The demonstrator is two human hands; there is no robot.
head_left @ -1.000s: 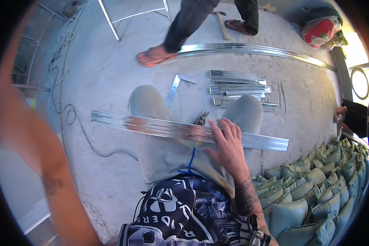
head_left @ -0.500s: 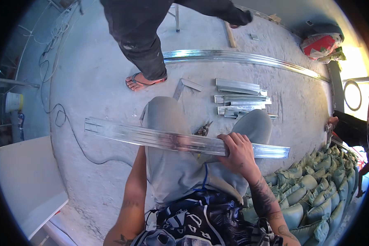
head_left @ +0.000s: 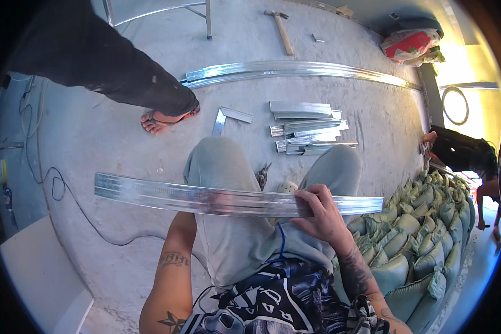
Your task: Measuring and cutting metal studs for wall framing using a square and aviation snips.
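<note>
A long, shiny metal profile point(head_left: 228, 201) lies crosswise above my thighs. My right hand point(head_left: 320, 211) grips it near its right end, fingers over the top edge. My left forearm runs up to the strip's underside, but the left hand is hidden behind it. Between my knees, dark-handled snips point(head_left: 263, 176) rest on the floor, partly covered by the strip. A pale rounded thing point(head_left: 286, 187) shows beside them, its kind unclear. Ahead of my right knee lies a pile of short metal profile pieces point(head_left: 309, 129). An L-shaped metal square point(head_left: 228, 116) is left of the pile.
Long metal profiles point(head_left: 306, 71) stretch across the floor farther off, with a hammer point(head_left: 284, 34) beyond. One person's sandalled foot point(head_left: 167, 119) stands at left. Stacked green sacks point(head_left: 412, 239) crowd the right, near another person's dark clothing point(head_left: 465, 150). A cable point(head_left: 94, 225) curves along the left.
The other person's leg has shifted left, uncovering the hammer's head. The metal profile stays in my right hand and sits more level. My view has turned slightly to the right.
</note>
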